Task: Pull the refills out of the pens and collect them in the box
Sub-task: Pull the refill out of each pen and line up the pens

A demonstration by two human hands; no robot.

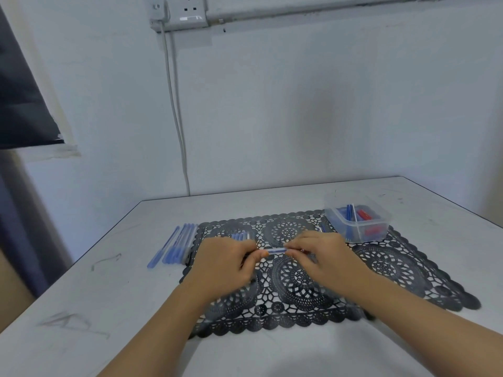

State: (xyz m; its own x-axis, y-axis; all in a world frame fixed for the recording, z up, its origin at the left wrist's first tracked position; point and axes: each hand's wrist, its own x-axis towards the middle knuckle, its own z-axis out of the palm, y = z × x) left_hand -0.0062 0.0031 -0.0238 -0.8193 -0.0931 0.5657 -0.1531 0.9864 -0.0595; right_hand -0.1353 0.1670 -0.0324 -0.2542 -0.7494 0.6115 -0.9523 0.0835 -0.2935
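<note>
Two hands grip one pen [276, 251] between them. The left hand [226, 258] pinches one end and the right hand [317, 254] the other, fingers curled round it. The pen's long axis runs straight from hand to hand, so the pull should go along that line, with the hands drawing apart.

The one box [381, 210] stands beyond the right hand and further to its right, well apart from the left hand, so the right hand is the nearer for dropping a refill in. Its compartment nearer the right hand holds blue pieces and the farther one red; blur hides their number.

Left of the left hand lies a row of about six blue pens [177, 246]. Just beyond its knuckles is a second cluster [241, 236] of three or four, partly hidden.
</note>
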